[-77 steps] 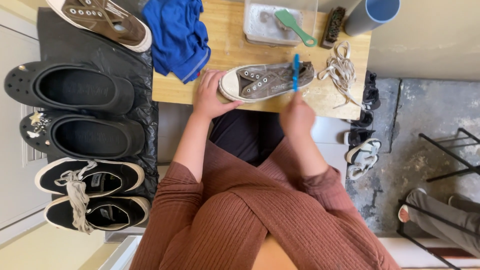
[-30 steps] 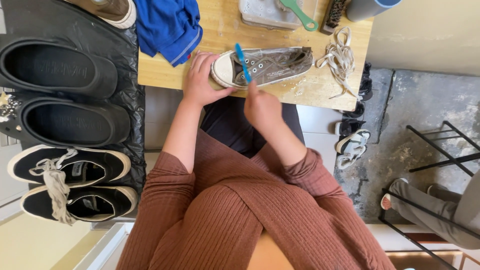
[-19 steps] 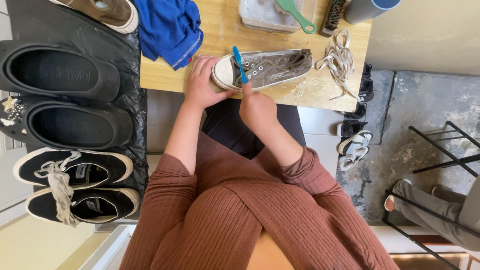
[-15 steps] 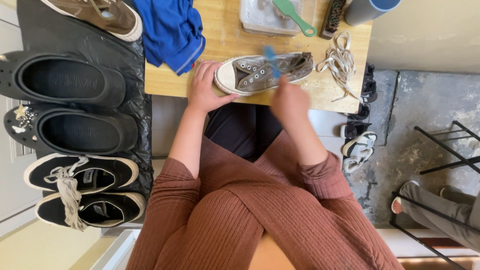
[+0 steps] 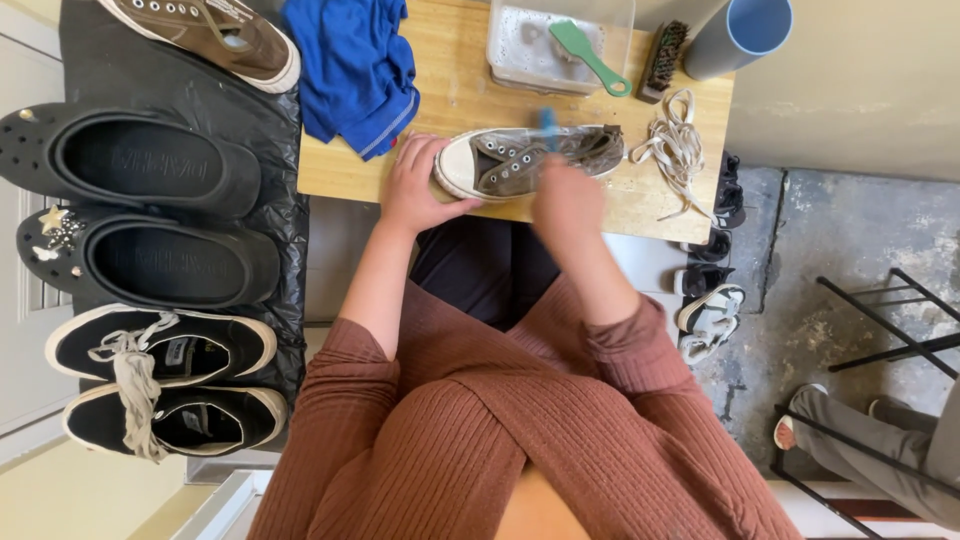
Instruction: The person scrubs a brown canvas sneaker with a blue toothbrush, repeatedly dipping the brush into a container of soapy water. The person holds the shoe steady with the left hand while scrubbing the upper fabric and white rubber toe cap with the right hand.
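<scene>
The small wooden surface stood against a pale wall, with a black sheet spread over the floor on its left and a grey stone floor on its right. I watched the grey sneaker lying on its side near the front edge of the surface, toe to the left.

My left hand was wrapped around the white toe cap, fingers curled over it in a firm grip, just as it had been half a second earlier. The change was in the right hand: it had swung back up over the middle of the sneaker, blurred with motion, and the blue toothbrush now showed only as a smear at the far side of the shoe. I could not tell how tightly that grip closed on the handle, only that the brush moved with the hand. A second ago it had been working at the toe end; I judged the scrubbing had shifted along towards the heel, so the cleaning was mid-way, not finished.

Beyond the sneaker sat a clear tub of soapy water with a green brush, a loose pile of laces to the right, and a blue cloth to the left.
</scene>
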